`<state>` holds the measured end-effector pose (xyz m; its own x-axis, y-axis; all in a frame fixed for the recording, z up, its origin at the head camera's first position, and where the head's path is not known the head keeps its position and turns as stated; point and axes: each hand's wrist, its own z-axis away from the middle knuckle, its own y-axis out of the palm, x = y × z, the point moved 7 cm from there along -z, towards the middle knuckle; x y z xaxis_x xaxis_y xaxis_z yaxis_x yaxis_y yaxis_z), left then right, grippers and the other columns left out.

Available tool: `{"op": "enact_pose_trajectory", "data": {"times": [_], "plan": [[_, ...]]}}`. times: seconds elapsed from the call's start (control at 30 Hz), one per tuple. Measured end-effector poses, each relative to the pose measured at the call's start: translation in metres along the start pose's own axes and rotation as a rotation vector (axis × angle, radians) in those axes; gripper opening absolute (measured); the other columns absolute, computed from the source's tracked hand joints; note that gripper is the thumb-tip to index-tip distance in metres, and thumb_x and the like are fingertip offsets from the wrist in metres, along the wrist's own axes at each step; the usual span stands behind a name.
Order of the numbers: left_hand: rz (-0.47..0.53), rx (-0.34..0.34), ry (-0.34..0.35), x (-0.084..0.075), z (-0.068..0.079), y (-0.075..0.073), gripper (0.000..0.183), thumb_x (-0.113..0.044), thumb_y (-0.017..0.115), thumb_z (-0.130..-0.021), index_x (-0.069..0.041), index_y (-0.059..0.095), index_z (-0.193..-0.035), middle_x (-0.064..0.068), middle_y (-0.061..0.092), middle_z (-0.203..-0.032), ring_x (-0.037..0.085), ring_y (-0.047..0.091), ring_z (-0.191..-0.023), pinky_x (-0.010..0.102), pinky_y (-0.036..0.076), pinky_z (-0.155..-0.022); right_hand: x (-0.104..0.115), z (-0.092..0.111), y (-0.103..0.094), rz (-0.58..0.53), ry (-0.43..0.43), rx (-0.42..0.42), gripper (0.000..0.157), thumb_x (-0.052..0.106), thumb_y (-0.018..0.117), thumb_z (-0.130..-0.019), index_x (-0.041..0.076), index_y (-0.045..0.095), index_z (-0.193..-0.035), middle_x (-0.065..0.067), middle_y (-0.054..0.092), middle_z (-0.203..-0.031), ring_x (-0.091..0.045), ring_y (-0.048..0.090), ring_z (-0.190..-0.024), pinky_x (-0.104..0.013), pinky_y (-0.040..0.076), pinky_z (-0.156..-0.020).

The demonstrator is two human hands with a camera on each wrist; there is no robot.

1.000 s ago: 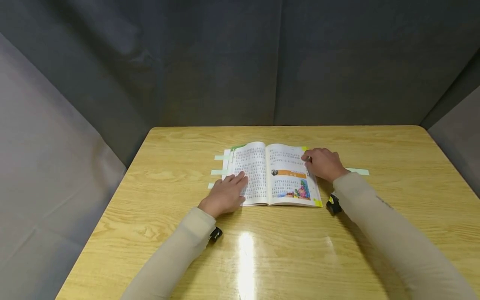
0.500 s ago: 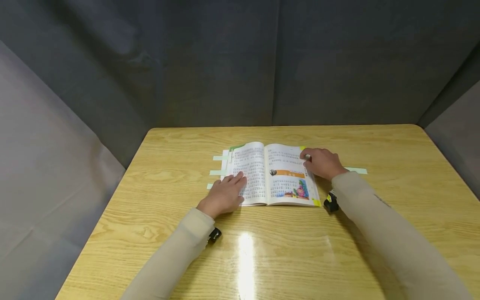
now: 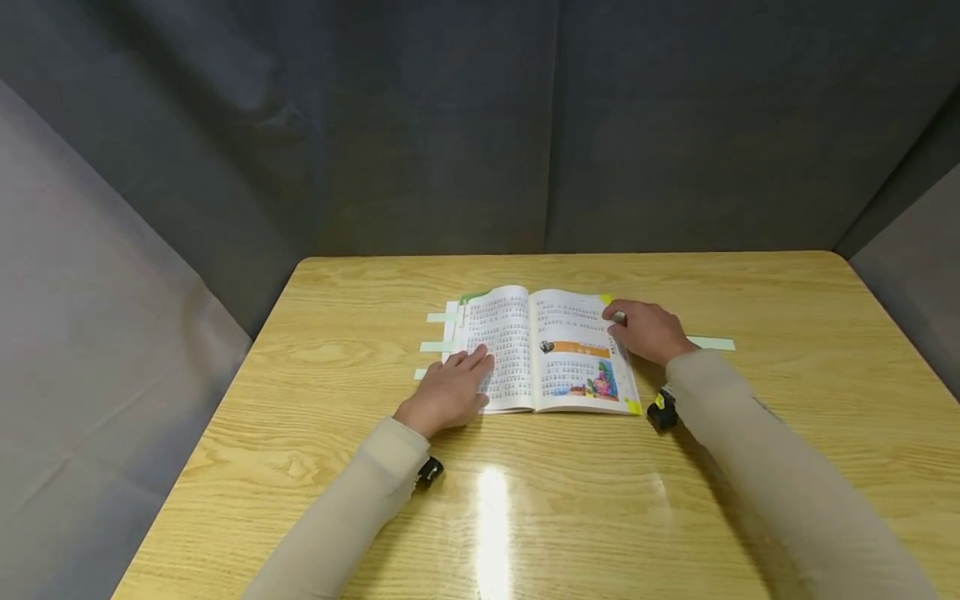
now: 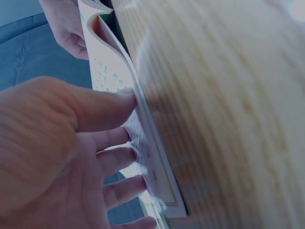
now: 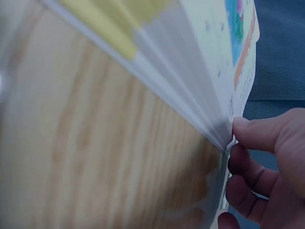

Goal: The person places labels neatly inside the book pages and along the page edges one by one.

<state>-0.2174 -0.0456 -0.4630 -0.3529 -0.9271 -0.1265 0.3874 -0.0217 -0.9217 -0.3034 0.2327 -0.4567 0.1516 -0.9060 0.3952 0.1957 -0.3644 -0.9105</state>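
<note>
From here I'm watching the right hand (image 3: 651,331) pinching the outer page edges of the book (image 3: 534,350), while the left hand (image 3: 447,392), fingers spread, is resting on its left page (image 3: 506,333). The book is lying open on the worktop (image 3: 570,500), pale strips (image 3: 712,342) showing on both sides.

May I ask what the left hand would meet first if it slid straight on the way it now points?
Resting on the left page, the left hand would probably meet the centre fold first, though depth is unclear.
</note>
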Motion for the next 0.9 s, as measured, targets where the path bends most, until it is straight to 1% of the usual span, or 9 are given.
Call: {"op": "enact_pose_trajectory", "data": {"times": [0.07,0.13,0.3,0.5,0.6,0.7,0.77,0.83,0.9], "plan": [[0.0,0.001,0.006,0.0,-0.001,0.0,0.065,-0.037,0.045,-0.105,-0.024,0.015,-0.161,-0.003,0.006,-0.17,0.025,0.014,-0.157,0.052,0.02,-0.126,-0.001,-0.001,0.0,-0.008,0.003,-0.007,0.027,0.021,0.054,-0.1,0.011,0.063,-0.123,-0.018,0.07,-0.11,-0.025,0.06,-0.076,-0.04,0.046,-0.067],[-0.002,0.001,0.009,0.0,-0.001,-0.001,0.065,-0.037,0.045,-0.105,-0.023,0.015,-0.161,-0.003,0.006,-0.17,0.025,0.014,-0.157,0.052,0.02,-0.126,-0.001,-0.002,-0.002,-0.01,0.0,-0.017,0.024,0.02,0.055,-0.099,0.01,0.064,-0.118,-0.017,0.07,-0.105,-0.022,0.054,-0.069,-0.036,0.042,-0.065],[-0.015,-0.011,0.0,0.002,-0.002,-0.004,0.065,-0.037,0.045,-0.105,-0.023,0.015,-0.161,-0.003,0.007,-0.17,0.026,0.014,-0.157,0.054,0.018,-0.126,0.002,-0.004,-0.006,-0.026,-0.025,-0.051,0.025,0.021,0.055,-0.099,0.01,0.065,-0.12,-0.017,0.069,-0.103,-0.023,0.055,-0.072,-0.037,0.043,-0.068],[-0.002,-0.014,0.0,-0.002,-0.002,0.0,0.065,-0.038,0.046,-0.104,-0.024,0.016,-0.161,-0.003,0.008,-0.169,0.026,0.015,-0.156,0.059,0.012,-0.126,-0.007,0.006,-0.009,-0.043,-0.047,-0.066,0.026,0.023,0.054,-0.101,0.01,0.066,-0.12,-0.015,0.069,-0.1,-0.024,0.055,-0.075,-0.037,0.043,-0.069],[-0.009,-0.023,0.009,-0.006,-0.002,-0.001,0.065,-0.038,0.046,-0.104,-0.025,0.016,-0.161,-0.003,0.008,-0.17,0.025,0.015,-0.156,0.058,0.013,-0.126,-0.014,0.013,-0.012,-0.051,-0.046,-0.058,0.028,0.025,0.053,-0.101,0.009,0.067,-0.12,-0.016,0.069,-0.105,-0.023,0.056,-0.078,-0.036,0.044,-0.07],[-0.025,-0.033,0.011,-0.007,-0.004,-0.003,0.065,-0.038,0.045,-0.104,-0.025,0.016,-0.161,-0.004,0.008,-0.17,0.025,0.016,-0.156,0.057,0.013,-0.126,-0.019,0.019,-0.018,-0.085,-0.051,-0.041,0.031,0.027,0.054,-0.102,0.007,0.068,-0.121,-0.018,0.069,-0.112,-0.022,0.059,-0.079,-0.037,0.047,-0.072],[-0.022,-0.035,0.013,-0.008,-0.004,-0.004,0.064,-0.038,0.046,-0.104,-0.025,0.017,-0.161,-0.004,0.008,-0.169,0.024,0.016,-0.156,0.058,0.012,-0.126,-0.022,0.023,-0.024,-0.1,-0.063,-0.036,0.032,0.027,0.054,-0.102,0.005,0.067,-0.122,-0.019,0.069,-0.114,-0.022,0.061,-0.082,-0.039,0.049,-0.074],[-0.015,-0.027,0.015,-0.008,-0.005,-0.003,0.065,-0.038,0.046,-0.104,-0.025,0.017,-0.161,-0.004,0.009,-0.169,0.025,0.016,-0.156,0.058,0.012,-0.126,-0.027,0.029,-0.032,-0.113,-0.07,-0.037,0.034,0.028,0.053,-0.102,0.004,0.067,-0.122,-0.021,0.068,-0.115,-0.026,0.064,-0.086,-0.043,0.051,-0.077],[-0.012,-0.017,0.014,-0.008,-0.005,-0.001,0.065,-0.038,0.046,-0.104,-0.025,0.017,-0.161,-0.004,0.008,-0.17,0.025,0.016,-0.156,0.058,0.012,-0.126,-0.033,0.035,-0.041,-0.124,-0.064,-0.035,0.037,0.031,0.051,-0.103,0.004,0.065,-0.125,-0.022,0.067,-0.118,-0.031,0.064,-0.096,-0.048,0.052,-0.082]]}}
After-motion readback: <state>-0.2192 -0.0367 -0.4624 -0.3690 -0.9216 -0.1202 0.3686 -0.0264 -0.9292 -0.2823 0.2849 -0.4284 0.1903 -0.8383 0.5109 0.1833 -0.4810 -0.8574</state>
